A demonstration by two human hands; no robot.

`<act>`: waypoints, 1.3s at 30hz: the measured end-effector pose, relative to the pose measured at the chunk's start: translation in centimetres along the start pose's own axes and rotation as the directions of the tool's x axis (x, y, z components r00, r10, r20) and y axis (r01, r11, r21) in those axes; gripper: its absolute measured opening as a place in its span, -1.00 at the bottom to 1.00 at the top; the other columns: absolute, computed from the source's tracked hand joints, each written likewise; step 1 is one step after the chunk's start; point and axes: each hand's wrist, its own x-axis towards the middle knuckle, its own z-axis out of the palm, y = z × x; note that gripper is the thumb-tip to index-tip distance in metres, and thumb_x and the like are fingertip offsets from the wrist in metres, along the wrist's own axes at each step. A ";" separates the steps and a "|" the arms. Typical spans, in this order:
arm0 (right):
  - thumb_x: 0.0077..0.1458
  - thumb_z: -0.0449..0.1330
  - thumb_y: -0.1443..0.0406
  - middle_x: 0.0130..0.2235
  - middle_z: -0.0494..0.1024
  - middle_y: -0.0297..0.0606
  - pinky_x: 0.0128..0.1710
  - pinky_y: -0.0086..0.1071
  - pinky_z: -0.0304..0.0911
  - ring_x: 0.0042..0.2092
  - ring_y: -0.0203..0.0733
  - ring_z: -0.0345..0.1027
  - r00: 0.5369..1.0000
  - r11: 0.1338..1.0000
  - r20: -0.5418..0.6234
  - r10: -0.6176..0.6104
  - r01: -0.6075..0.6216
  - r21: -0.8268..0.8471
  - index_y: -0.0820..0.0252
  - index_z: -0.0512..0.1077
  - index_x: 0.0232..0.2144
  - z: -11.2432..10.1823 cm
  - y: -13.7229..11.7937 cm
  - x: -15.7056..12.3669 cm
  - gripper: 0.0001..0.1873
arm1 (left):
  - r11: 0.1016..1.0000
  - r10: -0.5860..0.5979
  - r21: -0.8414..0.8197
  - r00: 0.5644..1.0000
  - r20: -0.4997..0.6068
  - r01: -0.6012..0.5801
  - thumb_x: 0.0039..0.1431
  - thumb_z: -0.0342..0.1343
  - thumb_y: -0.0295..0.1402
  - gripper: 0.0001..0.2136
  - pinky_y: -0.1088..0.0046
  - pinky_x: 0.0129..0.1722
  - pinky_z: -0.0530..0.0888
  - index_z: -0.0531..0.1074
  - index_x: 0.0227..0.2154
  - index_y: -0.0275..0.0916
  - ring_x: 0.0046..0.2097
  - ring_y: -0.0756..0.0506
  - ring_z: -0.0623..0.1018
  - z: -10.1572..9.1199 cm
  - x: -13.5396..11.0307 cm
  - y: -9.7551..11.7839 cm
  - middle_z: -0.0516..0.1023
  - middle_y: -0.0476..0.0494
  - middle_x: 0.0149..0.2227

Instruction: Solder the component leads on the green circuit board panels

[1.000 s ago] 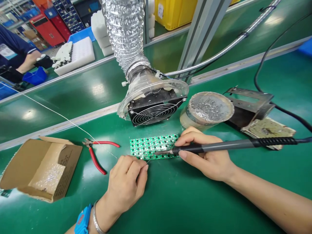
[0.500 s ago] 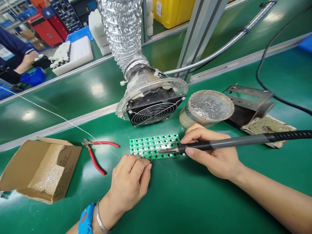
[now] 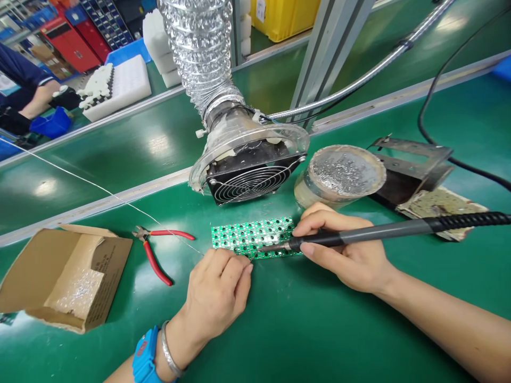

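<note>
A green circuit board panel (image 3: 243,235) lies flat on the green bench in front of the fan. My right hand (image 3: 345,252) grips a soldering iron (image 3: 375,232) like a pen, its tip resting on the panel's near edge. My left hand (image 3: 217,295) is closed in a pinch on a thin solder wire (image 3: 99,187) that runs in from the far left. The wire's end meets the iron tip at the panel. A blue wristband and a metal bracelet sit on my left wrist.
A fume extractor fan (image 3: 249,178) on a foil duct stands behind the panel. A tin of solder dross (image 3: 341,173) and an iron stand (image 3: 411,165) are at right. Red cutters (image 3: 157,250) and an open cardboard box (image 3: 66,274) lie left. Another person's arm (image 3: 35,98) is far left.
My left hand has slid a little right and forward along the panel's near edge. The iron tip has shifted slightly along the panel with it.
</note>
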 end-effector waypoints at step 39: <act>0.07 0.24 0.39 -0.38 0.45 -0.30 -0.40 -0.34 0.24 -0.37 -0.22 0.32 0.994 0.998 -0.097 -0.052 0.056 0.039 0.11 0.48 -0.30 -0.3 -0.3 -0.1 -0.88 | 0.994 -0.083 -0.072 0.995 -0.050 0.079 0.20 0.12 -0.51 -0.90 0.41 -0.26 0.42 0.39 -0.24 -0.23 -0.28 -0.04 0.46 -0.9 -0.3 -0.9 0.50 -0.06 -0.34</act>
